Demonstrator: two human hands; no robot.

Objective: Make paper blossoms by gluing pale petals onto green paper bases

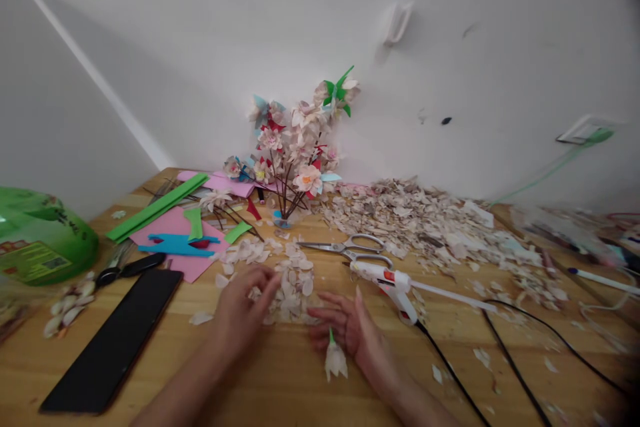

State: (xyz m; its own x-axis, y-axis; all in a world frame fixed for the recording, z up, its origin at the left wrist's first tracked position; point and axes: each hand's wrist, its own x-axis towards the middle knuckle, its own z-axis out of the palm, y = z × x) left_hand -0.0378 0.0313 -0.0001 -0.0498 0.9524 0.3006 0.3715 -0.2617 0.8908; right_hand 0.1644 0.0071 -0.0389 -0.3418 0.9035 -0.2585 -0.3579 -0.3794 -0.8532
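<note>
My left hand is bent over a spread of pale, thin dried petals on the wooden table. Its fingers are curled together and slightly blurred, and whatever they may pinch is hidden. Across from it, my right hand has its thumb raised and its fingers curled inward. From those fingers a small white flower hangs bell-down by its short green stem. Just beyond the hands lie silver scissors and a white glue gun with a glue stick in its back.
Handmade flowers stand against the wall. A heap of dried flakes covers the back right. At left are a black phone, a green bottle, coloured paper and garlic cloves. Black cables cross the right side.
</note>
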